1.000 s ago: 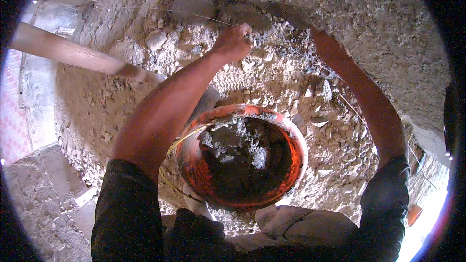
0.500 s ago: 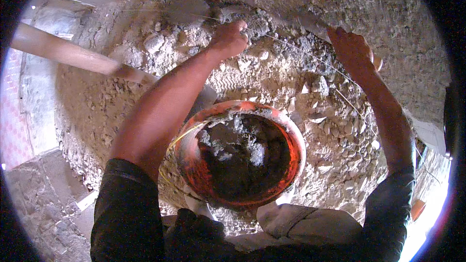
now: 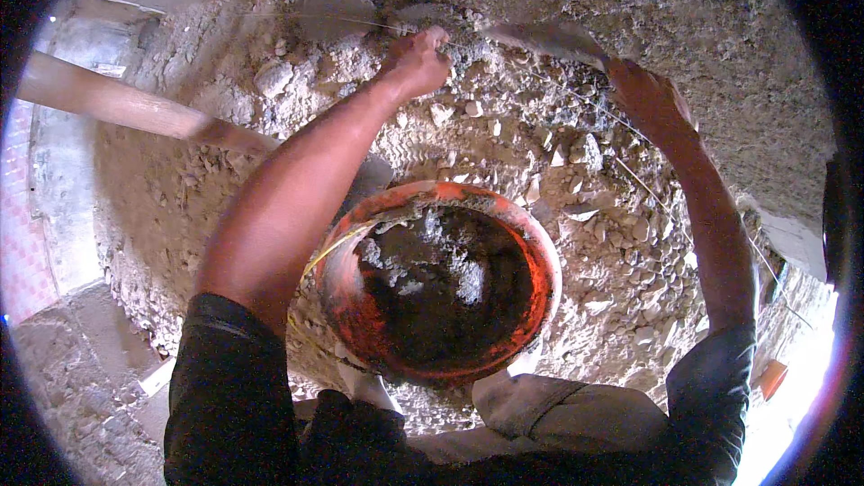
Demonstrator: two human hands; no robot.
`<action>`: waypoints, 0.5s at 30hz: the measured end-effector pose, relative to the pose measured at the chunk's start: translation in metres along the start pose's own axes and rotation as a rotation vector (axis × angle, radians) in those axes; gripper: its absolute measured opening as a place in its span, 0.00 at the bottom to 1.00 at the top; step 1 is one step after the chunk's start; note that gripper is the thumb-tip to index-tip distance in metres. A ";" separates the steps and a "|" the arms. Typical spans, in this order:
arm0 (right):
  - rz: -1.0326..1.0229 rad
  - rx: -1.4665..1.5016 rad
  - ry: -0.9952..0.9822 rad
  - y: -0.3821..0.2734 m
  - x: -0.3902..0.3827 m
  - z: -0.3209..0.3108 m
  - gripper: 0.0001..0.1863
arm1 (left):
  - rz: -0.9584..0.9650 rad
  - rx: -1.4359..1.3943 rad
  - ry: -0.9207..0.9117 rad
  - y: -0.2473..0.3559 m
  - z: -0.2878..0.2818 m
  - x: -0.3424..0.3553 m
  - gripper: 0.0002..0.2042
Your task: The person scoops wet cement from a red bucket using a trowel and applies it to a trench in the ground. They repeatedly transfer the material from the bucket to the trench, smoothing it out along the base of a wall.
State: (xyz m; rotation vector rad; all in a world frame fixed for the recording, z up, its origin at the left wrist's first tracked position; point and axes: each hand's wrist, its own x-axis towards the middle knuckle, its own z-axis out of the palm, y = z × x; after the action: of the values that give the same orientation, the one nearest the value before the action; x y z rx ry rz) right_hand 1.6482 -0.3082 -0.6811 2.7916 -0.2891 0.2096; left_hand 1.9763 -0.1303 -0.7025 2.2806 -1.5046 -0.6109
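Note:
My left hand (image 3: pixel 417 65) is closed at the far side of the rubble, its fingers pinched on a thin pale string (image 3: pixel 621 168) that runs across the work from upper left to lower right. My right hand (image 3: pixel 652 103) grips a trowel by its handle. The trowel's blade (image 3: pixel 551 39) points left toward my left hand, low over the stones beside the rough wall. Between my forearms stands an orange-rimmed bucket (image 3: pixel 547 306), holding dark, wet-looking mortar (image 3: pixel 432 324) with pale grey clumps on top.
A rough plastered wall (image 3: pixel 756 81) rises along the far and right side. Round grey stones (image 3: pixel 337 16) lie at its foot. A wooden pole (image 3: pixel 135 103) slants in from the left. Loose gravel (image 3: pixel 630 243) covers the ground around the bucket, and a yellow cord (image 3: pixel 328 252) hangs at its left rim.
The trowel blade has swung left, nearer my left hand, and shows more plainly. My left hand has shifted slightly left and up. The whole view has drifted a little.

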 end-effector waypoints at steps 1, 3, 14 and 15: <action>0.070 0.180 -0.037 -0.010 0.020 0.008 0.17 | 0.025 0.013 0.015 -0.007 0.000 -0.003 0.18; 0.102 0.383 -0.242 -0.036 0.081 -0.005 0.17 | 0.079 0.034 0.049 -0.028 0.007 -0.007 0.18; -0.209 0.297 -0.465 -0.086 0.204 0.074 0.18 | 0.073 -0.002 0.025 -0.019 0.005 -0.018 0.19; -0.272 0.237 -0.475 -0.086 0.203 0.076 0.17 | 0.094 -0.001 0.042 -0.021 0.010 -0.019 0.19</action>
State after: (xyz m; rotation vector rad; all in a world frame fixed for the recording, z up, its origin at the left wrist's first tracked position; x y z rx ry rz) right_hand 1.8722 -0.2892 -0.7424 3.0424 0.0141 -0.5211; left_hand 1.9807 -0.1050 -0.7179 2.1939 -1.5803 -0.5344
